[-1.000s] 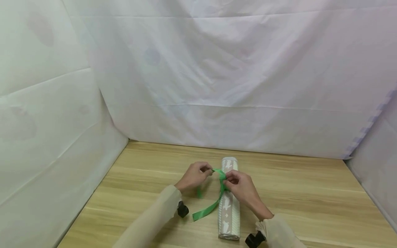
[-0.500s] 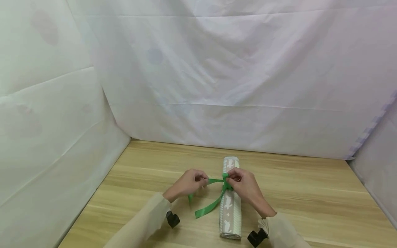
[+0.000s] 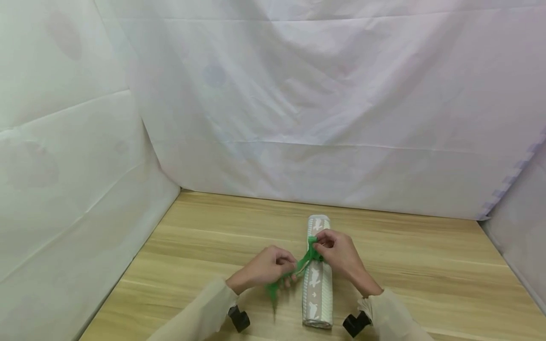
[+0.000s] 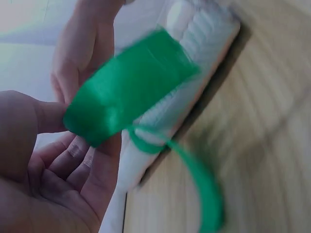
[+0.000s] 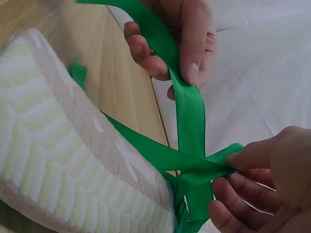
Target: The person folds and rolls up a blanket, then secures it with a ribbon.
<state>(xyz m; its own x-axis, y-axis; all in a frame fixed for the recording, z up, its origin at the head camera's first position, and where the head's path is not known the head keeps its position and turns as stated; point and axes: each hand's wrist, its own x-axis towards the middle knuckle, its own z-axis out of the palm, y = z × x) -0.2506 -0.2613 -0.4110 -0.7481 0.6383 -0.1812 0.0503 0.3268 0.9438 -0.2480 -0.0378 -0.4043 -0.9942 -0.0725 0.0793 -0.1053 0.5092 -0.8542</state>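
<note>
A rolled towel [image 3: 314, 300], white with pale green ribs and a beige patterned band, lies lengthwise on the wooden table. Green ribbon [image 5: 191, 116] runs around its middle, with overlapping strips on top. My left hand [image 3: 268, 266], to the left of the roll, pinches one length of ribbon between thumb and fingers; its loose end hangs below. With thumb and forefinger, my right hand [image 3: 339, 253] pinches a folded part of the ribbon where the strips cross above the towel. Part of the crossing is hidden behind the right fingers in the head view.
A white cloth backdrop [image 3: 298, 113] rises behind the wooden table [image 3: 426, 270], with white cloth walls on the left and right. Dark camera mounts [image 3: 239, 319] sit at both wrists, under light sleeves.
My left hand has come down from the far left of the roll, then toward it, swinging the ribbon lower across the front. The right hand keeps its pinch at nearly the same spot.
</note>
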